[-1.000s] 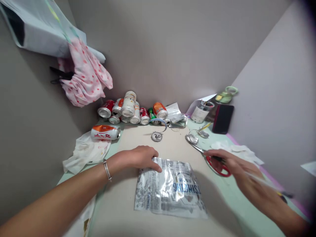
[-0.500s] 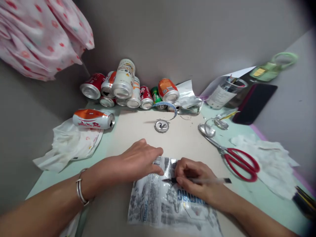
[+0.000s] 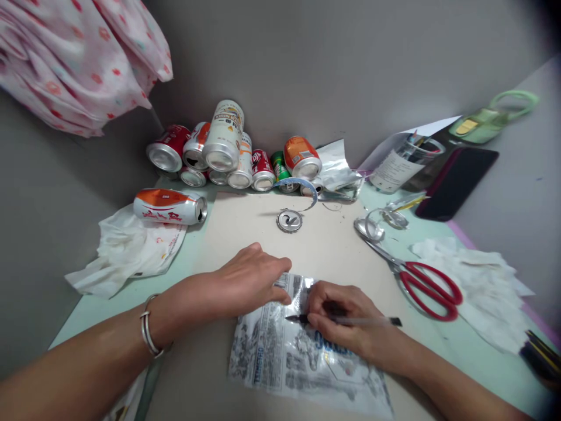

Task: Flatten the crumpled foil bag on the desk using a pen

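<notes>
A shiny printed plastic packet [image 3: 302,374] with blue lettering lies flat in front of me. My left hand [image 3: 249,280] rests on its upper left part, thumb and index finger apart, the other fingers partly hidden. A metal bracelet [image 3: 149,327] circles my left wrist. In my right hand [image 3: 346,316], a pen [image 3: 368,321] with a clear barrel and dark tip is pinched low down. Its tip points left, at or just above the packet's surface; contact I cannot tell. Beyond my hands, a cut-off can end [image 3: 289,220] sits on the beige board [image 3: 245,225].
Several drink cans [image 3: 223,137] are stacked along the wall. One orange-and-white can [image 3: 170,207] lies on crumpled tissue [image 3: 118,257]. To the right are red-handled scissors [image 3: 432,289], white tissue [image 3: 473,280], a phone [image 3: 458,184] and a pen cup [image 3: 397,169]. A curled metal strip [image 3: 307,186] lies behind.
My right hand has shifted slightly left over the packet with the pen, covering more of the blue letters. My left hand stays in place. The whole view has moved a little.
</notes>
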Action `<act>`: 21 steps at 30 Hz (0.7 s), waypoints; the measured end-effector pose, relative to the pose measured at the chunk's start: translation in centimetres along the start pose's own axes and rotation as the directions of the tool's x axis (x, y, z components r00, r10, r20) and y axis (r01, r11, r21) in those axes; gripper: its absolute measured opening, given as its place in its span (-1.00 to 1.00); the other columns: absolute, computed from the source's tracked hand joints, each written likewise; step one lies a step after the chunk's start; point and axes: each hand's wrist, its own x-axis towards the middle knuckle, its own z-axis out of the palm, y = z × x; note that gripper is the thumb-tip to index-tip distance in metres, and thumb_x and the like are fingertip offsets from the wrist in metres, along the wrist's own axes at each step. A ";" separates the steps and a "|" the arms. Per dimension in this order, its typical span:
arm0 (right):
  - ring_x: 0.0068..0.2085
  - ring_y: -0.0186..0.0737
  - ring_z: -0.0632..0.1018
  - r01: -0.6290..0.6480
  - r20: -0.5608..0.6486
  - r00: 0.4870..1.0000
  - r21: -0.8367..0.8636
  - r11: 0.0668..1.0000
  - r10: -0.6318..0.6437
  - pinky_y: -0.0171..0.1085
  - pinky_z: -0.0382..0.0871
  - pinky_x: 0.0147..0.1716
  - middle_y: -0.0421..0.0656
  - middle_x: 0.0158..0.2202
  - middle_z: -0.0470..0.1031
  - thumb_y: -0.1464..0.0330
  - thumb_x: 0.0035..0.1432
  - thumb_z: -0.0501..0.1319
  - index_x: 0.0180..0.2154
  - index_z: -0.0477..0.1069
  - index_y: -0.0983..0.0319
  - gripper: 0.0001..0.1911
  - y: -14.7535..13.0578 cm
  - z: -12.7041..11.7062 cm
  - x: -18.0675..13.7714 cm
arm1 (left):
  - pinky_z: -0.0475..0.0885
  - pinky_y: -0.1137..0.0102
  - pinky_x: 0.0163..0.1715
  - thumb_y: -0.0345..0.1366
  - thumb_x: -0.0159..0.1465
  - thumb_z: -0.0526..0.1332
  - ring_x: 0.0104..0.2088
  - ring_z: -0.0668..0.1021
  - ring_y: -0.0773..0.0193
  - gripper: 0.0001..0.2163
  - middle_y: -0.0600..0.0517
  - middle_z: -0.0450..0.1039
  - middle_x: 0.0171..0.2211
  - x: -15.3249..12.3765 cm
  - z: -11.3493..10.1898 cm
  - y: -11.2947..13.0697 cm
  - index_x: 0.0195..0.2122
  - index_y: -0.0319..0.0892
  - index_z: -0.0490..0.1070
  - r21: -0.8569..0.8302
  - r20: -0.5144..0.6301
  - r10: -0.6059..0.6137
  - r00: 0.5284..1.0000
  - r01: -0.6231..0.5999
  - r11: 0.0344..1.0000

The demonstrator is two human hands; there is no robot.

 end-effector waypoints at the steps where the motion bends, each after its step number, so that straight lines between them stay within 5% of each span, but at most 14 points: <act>1: -0.48 -0.35 0.28 0.003 -0.009 1.000 -0.002 1.000 -0.004 -0.34 0.13 -0.50 -0.30 -0.52 0.30 0.26 0.28 0.29 -0.42 0.39 0.20 -0.76 0.0 0.1 0.0 | 0.20 0.31 -0.27 -0.10 0.20 0.47 -0.11 0.48 -0.08 -0.75 0.04 0.39 -0.44 0.0 0.1 0.0 -0.28 -0.05 0.46 0.003 0.004 0.000 1.000 0.000 1.000; 21: -0.47 -0.33 0.25 -0.014 -0.010 1.000 -0.017 1.000 0.014 -0.33 0.11 -0.50 -0.29 -0.51 0.30 0.27 0.31 0.26 -0.40 0.35 0.19 -0.76 0.0 0.0 0.1 | 0.18 0.32 -0.29 -0.07 0.31 0.44 -0.07 0.48 -0.09 -0.75 0.01 0.48 -0.36 0.1 -0.3 0.2 -0.20 -0.08 0.46 0.076 0.060 0.025 0.998 -0.030 0.997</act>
